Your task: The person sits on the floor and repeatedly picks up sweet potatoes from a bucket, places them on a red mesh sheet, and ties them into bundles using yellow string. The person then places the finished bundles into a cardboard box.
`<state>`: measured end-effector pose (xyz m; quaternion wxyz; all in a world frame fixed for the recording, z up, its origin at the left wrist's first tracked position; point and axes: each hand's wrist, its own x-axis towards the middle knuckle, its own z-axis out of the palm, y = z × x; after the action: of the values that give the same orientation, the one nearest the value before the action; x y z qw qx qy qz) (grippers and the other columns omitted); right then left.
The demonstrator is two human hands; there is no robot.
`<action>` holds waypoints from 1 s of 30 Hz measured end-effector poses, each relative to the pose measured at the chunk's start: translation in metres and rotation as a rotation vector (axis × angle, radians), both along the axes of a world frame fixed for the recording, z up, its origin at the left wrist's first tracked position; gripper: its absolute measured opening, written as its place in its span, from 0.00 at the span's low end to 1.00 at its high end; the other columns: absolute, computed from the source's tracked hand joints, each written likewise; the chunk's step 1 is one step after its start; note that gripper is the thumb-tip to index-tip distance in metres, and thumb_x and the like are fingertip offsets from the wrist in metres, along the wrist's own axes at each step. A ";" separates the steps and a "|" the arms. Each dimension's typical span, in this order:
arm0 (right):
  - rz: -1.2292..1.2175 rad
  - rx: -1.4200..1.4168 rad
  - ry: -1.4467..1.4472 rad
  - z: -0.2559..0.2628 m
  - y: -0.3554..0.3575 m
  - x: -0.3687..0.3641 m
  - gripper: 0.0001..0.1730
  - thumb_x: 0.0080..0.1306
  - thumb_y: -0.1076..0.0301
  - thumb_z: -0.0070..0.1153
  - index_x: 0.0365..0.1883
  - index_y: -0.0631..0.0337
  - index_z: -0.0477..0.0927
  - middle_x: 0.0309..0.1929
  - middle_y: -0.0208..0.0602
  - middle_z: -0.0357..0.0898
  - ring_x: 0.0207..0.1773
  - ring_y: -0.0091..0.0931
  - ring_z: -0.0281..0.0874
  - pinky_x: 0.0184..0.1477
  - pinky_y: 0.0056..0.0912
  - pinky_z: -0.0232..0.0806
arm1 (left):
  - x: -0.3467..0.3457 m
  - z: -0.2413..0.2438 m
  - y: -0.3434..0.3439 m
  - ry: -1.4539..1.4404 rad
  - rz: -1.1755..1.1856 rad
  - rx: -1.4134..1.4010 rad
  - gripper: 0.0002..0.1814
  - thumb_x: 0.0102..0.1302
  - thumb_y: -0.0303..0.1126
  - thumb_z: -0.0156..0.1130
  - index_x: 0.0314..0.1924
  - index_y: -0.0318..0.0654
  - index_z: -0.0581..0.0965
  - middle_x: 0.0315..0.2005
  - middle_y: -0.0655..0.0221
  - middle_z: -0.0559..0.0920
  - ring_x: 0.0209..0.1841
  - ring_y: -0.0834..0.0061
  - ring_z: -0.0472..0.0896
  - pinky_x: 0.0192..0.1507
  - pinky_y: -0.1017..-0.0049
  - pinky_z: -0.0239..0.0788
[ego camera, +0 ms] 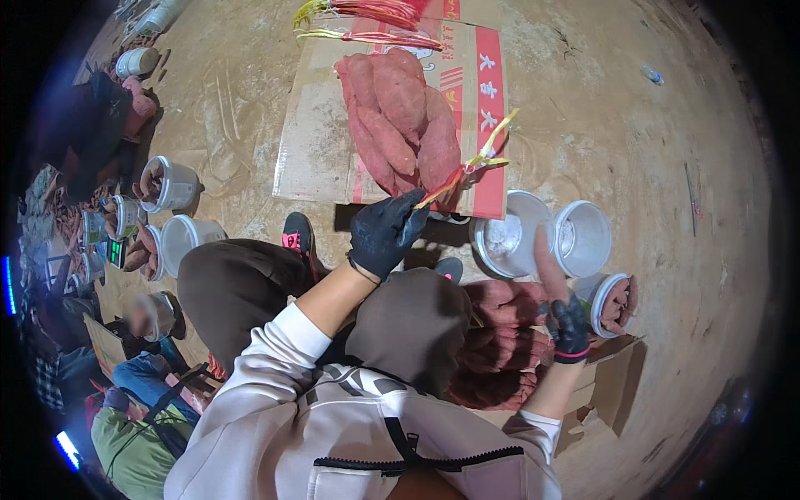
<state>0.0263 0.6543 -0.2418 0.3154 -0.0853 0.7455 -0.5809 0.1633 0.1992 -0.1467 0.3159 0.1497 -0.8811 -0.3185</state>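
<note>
My left hand, in a black glove, pinches the gathered neck of a red mesh bag at its lower edge. The bag is packed with sweet potatoes and lies on a flattened cardboard box. Yellow tie ends stick out to the right of the neck. My right hand, gloved and slightly blurred, holds one long sweet potato upright beside the white buckets. Filled mesh bags lie below and left of it. Bundles of red netting with yellow ends rest at the far end of the cardboard.
Two white plastic buckets stand right of the cardboard; a third bucket holds small sweet potatoes. An open carton stands at lower right. People, more buckets and a lit scale are at the left.
</note>
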 end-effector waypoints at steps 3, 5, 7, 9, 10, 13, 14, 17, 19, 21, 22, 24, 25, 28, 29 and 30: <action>0.128 -0.222 -0.130 0.037 -0.113 0.067 0.25 0.68 0.67 0.60 0.62 0.62 0.74 0.45 0.34 0.80 0.40 0.27 0.79 0.40 0.30 0.70 | 0.009 -0.003 -0.007 0.012 -0.016 -0.054 0.14 0.63 0.36 0.71 0.48 0.41 0.84 0.30 0.59 0.86 0.30 0.61 0.85 0.32 0.67 0.76; 0.303 -0.160 0.311 0.065 -0.170 0.076 0.30 0.63 0.70 0.66 0.64 0.63 0.73 0.52 0.42 0.80 0.51 0.36 0.80 0.52 0.38 0.73 | 0.003 0.000 -0.009 0.031 -0.065 -0.107 0.16 0.62 0.37 0.71 0.49 0.43 0.84 0.29 0.60 0.85 0.28 0.62 0.84 0.30 0.65 0.75; 0.356 -0.318 1.161 0.036 -0.203 0.062 0.31 0.62 0.69 0.69 0.64 0.61 0.74 0.51 0.43 0.81 0.53 0.36 0.81 0.52 0.38 0.75 | 0.001 0.009 -0.010 0.072 -0.117 -0.204 0.18 0.61 0.37 0.71 0.51 0.44 0.83 0.26 0.62 0.84 0.25 0.62 0.83 0.28 0.65 0.74; 0.313 -0.251 1.077 0.040 -0.234 0.061 0.24 0.62 0.69 0.69 0.56 0.59 0.79 0.47 0.44 0.83 0.47 0.41 0.83 0.49 0.41 0.78 | 0.009 0.012 -0.020 -0.002 -0.167 -0.271 0.21 0.60 0.35 0.72 0.54 0.44 0.82 0.24 0.62 0.83 0.23 0.62 0.82 0.26 0.65 0.73; 0.065 -0.462 0.145 0.039 -0.250 0.064 0.20 0.65 0.66 0.66 0.55 0.58 0.79 0.45 0.42 0.83 0.43 0.39 0.84 0.44 0.38 0.78 | 0.010 0.004 -0.023 0.063 -0.154 -0.284 0.22 0.58 0.33 0.73 0.54 0.44 0.82 0.22 0.63 0.82 0.22 0.62 0.81 0.25 0.65 0.71; 0.121 -0.797 -0.973 0.011 -0.278 0.032 0.15 0.72 0.56 0.57 0.53 0.51 0.80 0.44 0.33 0.84 0.35 0.31 0.82 0.33 0.32 0.76 | 0.010 0.005 -0.027 0.145 -0.206 -0.314 0.23 0.58 0.33 0.72 0.54 0.44 0.82 0.21 0.64 0.81 0.22 0.64 0.80 0.24 0.65 0.70; 0.132 -0.809 -1.065 0.022 -0.294 0.030 0.16 0.73 0.55 0.56 0.54 0.50 0.80 0.45 0.32 0.84 0.35 0.30 0.81 0.32 0.31 0.75 | 0.010 0.005 -0.027 0.136 -0.214 -0.320 0.25 0.58 0.35 0.73 0.56 0.43 0.81 0.21 0.66 0.80 0.21 0.64 0.80 0.24 0.65 0.69; 0.030 -0.691 -0.954 0.010 -0.307 0.024 0.19 0.76 0.53 0.50 0.61 0.47 0.77 0.47 0.30 0.84 0.35 0.30 0.81 0.28 0.30 0.73 | 0.013 0.008 -0.025 0.112 -0.222 -0.356 0.27 0.57 0.38 0.73 0.57 0.43 0.80 0.21 0.67 0.79 0.21 0.65 0.79 0.24 0.66 0.68; 0.028 -0.687 -0.922 0.013 -0.307 0.027 0.20 0.76 0.53 0.49 0.62 0.47 0.76 0.47 0.32 0.84 0.34 0.29 0.81 0.28 0.28 0.72 | 0.011 0.003 -0.027 0.147 -0.224 -0.349 0.29 0.55 0.39 0.73 0.58 0.43 0.79 0.20 0.67 0.79 0.21 0.65 0.79 0.24 0.65 0.68; 0.035 -0.686 -0.896 0.022 -0.307 0.038 0.20 0.77 0.52 0.47 0.63 0.48 0.75 0.46 0.35 0.84 0.31 0.28 0.80 0.28 0.26 0.71 | 0.013 -0.002 -0.029 0.164 -0.234 -0.309 0.29 0.55 0.39 0.73 0.58 0.43 0.79 0.20 0.67 0.78 0.21 0.65 0.79 0.23 0.65 0.68; 0.032 -0.611 -0.767 0.063 -0.318 0.057 0.19 0.78 0.53 0.47 0.61 0.49 0.76 0.45 0.35 0.84 0.30 0.27 0.79 0.28 0.24 0.70 | 0.017 -0.005 -0.031 0.157 -0.226 -0.312 0.29 0.55 0.39 0.73 0.57 0.43 0.79 0.20 0.67 0.78 0.21 0.65 0.79 0.23 0.64 0.68; 0.019 -0.371 -0.544 0.053 -0.306 0.062 0.17 0.78 0.54 0.49 0.55 0.53 0.78 0.38 0.34 0.83 0.24 0.24 0.76 0.25 0.22 0.67 | 0.015 0.001 -0.032 0.170 -0.230 -0.330 0.29 0.55 0.38 0.73 0.57 0.43 0.79 0.20 0.67 0.78 0.20 0.65 0.79 0.23 0.64 0.68; 0.073 -0.399 -0.503 0.044 -0.303 0.061 0.16 0.77 0.54 0.50 0.53 0.54 0.78 0.37 0.32 0.82 0.25 0.23 0.76 0.25 0.21 0.67 | 0.014 0.000 -0.031 0.173 -0.236 -0.331 0.29 0.55 0.38 0.73 0.58 0.43 0.79 0.20 0.68 0.78 0.20 0.65 0.79 0.24 0.64 0.68; 0.102 -0.464 -0.333 0.022 -0.303 0.066 0.13 0.78 0.54 0.51 0.44 0.53 0.77 0.32 0.24 0.78 0.27 0.19 0.74 0.26 0.20 0.65 | 0.010 -0.002 -0.030 0.169 -0.246 -0.343 0.29 0.55 0.37 0.73 0.58 0.42 0.79 0.19 0.68 0.78 0.20 0.65 0.79 0.24 0.64 0.68; 0.139 -0.380 -0.231 0.013 -0.302 0.061 0.13 0.78 0.54 0.50 0.43 0.52 0.77 0.31 0.23 0.77 0.27 0.19 0.73 0.26 0.20 0.64 | 0.010 -0.001 -0.029 0.161 -0.245 -0.348 0.29 0.55 0.37 0.73 0.58 0.42 0.79 0.19 0.68 0.78 0.20 0.65 0.78 0.24 0.64 0.68; 0.174 -0.296 -0.130 0.004 -0.299 0.055 0.13 0.78 0.53 0.49 0.41 0.51 0.76 0.31 0.22 0.76 0.27 0.18 0.72 0.26 0.20 0.64 | 0.010 0.000 -0.029 0.154 -0.245 -0.354 0.29 0.55 0.37 0.73 0.58 0.42 0.79 0.19 0.68 0.78 0.20 0.65 0.78 0.24 0.64 0.68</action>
<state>0.0816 0.3554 -0.2376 0.3959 -0.1574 0.6196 -0.6592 0.1729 0.1707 -0.1468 0.3625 -0.0410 -0.9081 -0.2057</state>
